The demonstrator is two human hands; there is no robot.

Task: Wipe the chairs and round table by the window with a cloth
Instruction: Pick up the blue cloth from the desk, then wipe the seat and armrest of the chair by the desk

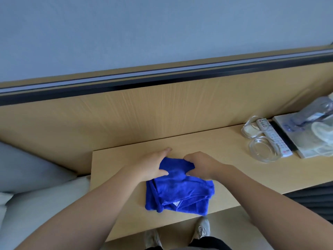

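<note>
A folded bright blue cloth (180, 193) lies on a light wooden desk top (225, 150) right in front of me. My left hand (153, 165) grips the cloth's far left edge, thumb on top and fingers curled behind it. My right hand (200, 165) grips the far right edge the same way, bunching the cloth up between the two hands. The near part of the cloth lies flat on the desk. No chair or round table is in view.
A clear glass ashtray (264, 149), a white remote control (273, 137) and a tray with plastic-wrapped items (306, 130) stand at the desk's right end. A wooden wall panel (144, 109) rises behind the desk. White bedding (32, 177) lies to the left. My shoes (202, 228) show below the desk edge.
</note>
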